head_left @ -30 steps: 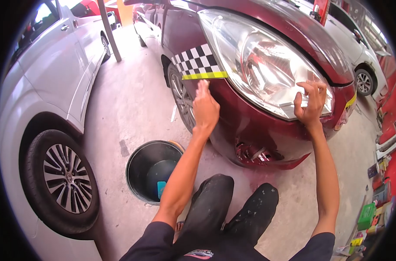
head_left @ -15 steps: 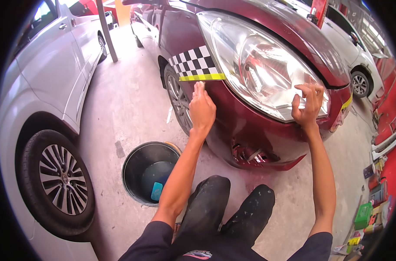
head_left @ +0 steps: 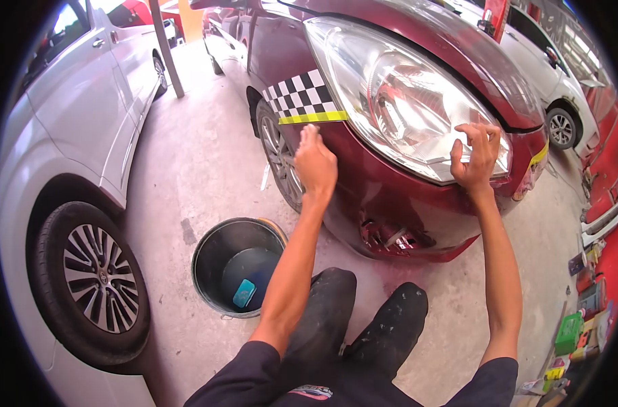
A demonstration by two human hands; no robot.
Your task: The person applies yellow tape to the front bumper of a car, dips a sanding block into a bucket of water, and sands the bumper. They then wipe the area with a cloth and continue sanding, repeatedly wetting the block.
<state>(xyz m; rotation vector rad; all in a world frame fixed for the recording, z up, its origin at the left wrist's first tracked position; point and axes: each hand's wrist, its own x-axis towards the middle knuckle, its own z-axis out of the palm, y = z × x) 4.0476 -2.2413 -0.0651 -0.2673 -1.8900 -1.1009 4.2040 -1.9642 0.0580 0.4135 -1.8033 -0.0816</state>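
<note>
My left hand [head_left: 315, 163] is raised in front of a dark red car's fender [head_left: 363, 169]. Its fingers point up and lie close together, the tips just under a strip of yellow tape [head_left: 315, 118]. That tape edges the bottom of a black-and-white checkered sticker [head_left: 296, 95] beside the headlight. Over the lower right part of the clear headlight [head_left: 397, 108], my right hand [head_left: 477, 159] has its fingers bent and its thumb apart, with nothing between them.
A black bucket [head_left: 203, 254] with water and a blue block [head_left: 244, 293] stands by my left knee. A white vehicle [head_left: 71, 136] is parked at the left. Along the right wall lie a green container [head_left: 568, 334] and several workshop items.
My left fingers bend slightly more and sit a little lower below the tape. My right hand shifts slightly left and up. The view moves a little, showing more of the bucket.
</note>
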